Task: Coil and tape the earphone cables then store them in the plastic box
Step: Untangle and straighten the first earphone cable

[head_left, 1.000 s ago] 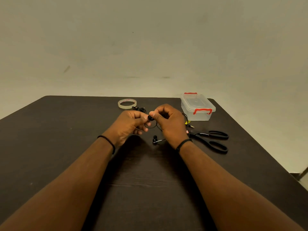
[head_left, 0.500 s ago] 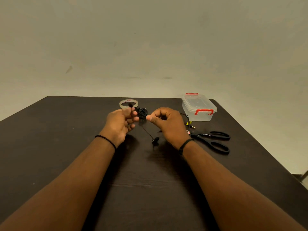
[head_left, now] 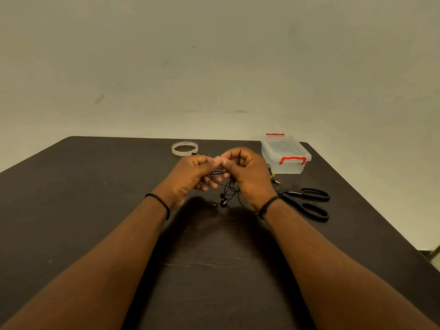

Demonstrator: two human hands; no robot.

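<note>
hands close back together over the cable

half a second ago the two hands were apart, with the thin black earphone cable (head_left: 229, 186) stretched between them; now the left hand (head_left: 190, 178) and the right hand (head_left: 247, 177) meet above the dark brown table (head_left: 95, 210), thumbs touching. both pinch the cable, with the small black inline remote (head_left: 217, 173) showing between the fingers. loose loops hang under the right hand and the black earbuds (head_left: 223, 201) dangle just above the table. this looks like another turn of the coil being gathered, so coiling is under way and not finished. a second tangle of cable seems to lie behind the hands, mostly hidden. the clear roll of tape (head_left: 184, 149), the black-handled scissors (head_left: 309, 203) and the clear plastic box with red latches (head_left: 285, 154), its lid shut, lie untouched.
</note>
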